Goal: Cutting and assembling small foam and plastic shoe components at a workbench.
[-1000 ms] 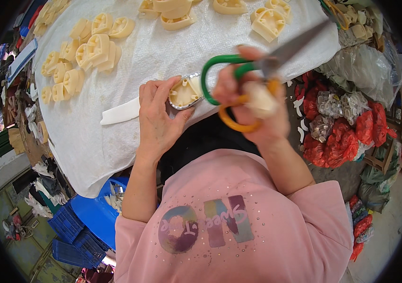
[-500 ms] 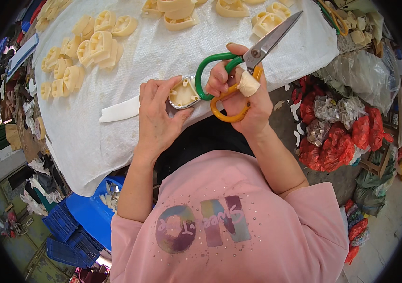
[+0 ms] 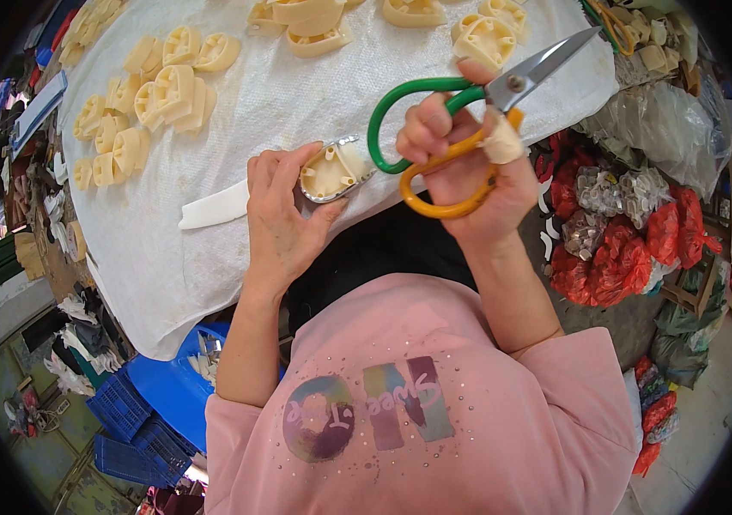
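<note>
My left hand (image 3: 284,210) is closed round the end of a cream plastic part (image 3: 329,174) with a shiny silver rim, open side up, near the table's front edge. A long white strip (image 3: 215,207) runs out to the left from under that hand. Raised off the table, my right hand (image 3: 473,172) grips a pair of scissors (image 3: 516,83) with one green and one orange handle loop. Their pointed metal blades lie together and aim to the upper right. A pale wrap (image 3: 503,142) covers one finger of this hand.
Clusters of cream plastic parts (image 3: 179,96) lie across the white cloth-covered table (image 3: 280,94). At the right are red plastic bags (image 3: 615,266) and a clear plastic sheet (image 3: 658,129). Below left stand a blue tub (image 3: 164,386) and blue crates (image 3: 130,421).
My right hand has moved right and up with the scissors, away from the plastic part. My left hand has barely shifted and still holds the part.
</note>
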A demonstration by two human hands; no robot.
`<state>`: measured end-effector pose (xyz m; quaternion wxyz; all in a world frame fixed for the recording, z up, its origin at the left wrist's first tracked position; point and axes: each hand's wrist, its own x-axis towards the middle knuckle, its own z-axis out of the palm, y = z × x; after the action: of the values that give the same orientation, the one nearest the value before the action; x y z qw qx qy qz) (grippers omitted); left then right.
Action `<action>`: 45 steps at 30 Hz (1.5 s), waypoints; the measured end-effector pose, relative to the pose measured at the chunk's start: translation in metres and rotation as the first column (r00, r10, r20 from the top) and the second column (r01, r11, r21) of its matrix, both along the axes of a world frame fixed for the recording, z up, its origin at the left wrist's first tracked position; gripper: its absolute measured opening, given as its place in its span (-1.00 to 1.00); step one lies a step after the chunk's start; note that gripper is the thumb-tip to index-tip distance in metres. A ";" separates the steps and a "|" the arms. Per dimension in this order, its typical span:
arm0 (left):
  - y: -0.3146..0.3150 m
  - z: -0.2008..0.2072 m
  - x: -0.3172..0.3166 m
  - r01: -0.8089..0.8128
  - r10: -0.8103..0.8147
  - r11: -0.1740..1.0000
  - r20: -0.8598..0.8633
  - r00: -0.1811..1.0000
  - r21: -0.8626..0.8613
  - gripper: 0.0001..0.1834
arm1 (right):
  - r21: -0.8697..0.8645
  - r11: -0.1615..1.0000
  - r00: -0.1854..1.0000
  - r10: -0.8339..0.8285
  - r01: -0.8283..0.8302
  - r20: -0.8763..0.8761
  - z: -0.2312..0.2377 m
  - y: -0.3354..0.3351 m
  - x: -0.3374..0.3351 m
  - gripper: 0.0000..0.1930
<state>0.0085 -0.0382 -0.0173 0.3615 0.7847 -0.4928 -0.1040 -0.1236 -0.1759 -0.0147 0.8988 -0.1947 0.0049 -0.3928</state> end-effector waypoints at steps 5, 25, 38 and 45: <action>0.001 0.000 0.002 0.027 -0.029 0.999 0.045 0.999 0.043 -0.36 | 0.084 0.994 0.991 0.085 -0.076 -0.103 -0.010 0.009 0.007 -0.57; 0.016 -0.010 0.014 0.058 -0.081 0.994 -0.283 0.956 -0.091 -0.45 | -0.716 0.543 0.502 -0.513 -0.438 -0.696 0.027 -0.019 0.012 -0.38; 0.019 -0.002 0.006 0.049 -0.036 0.975 0.065 0.997 -0.215 -0.35 | -0.751 0.235 0.438 -0.691 -0.618 -0.576 0.012 -0.021 0.026 -0.48; 0.112 0.012 0.024 -0.394 0.291 0.838 -0.301 0.908 -0.378 -0.37 | -0.698 -0.023 0.466 -0.760 -0.716 -0.453 0.031 0.010 0.030 -0.51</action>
<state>0.0322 0.0743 -0.0053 0.5933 0.7433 -0.3086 -0.0163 -0.0940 -0.1658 0.0165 0.2726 -0.9369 0.1900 -0.1088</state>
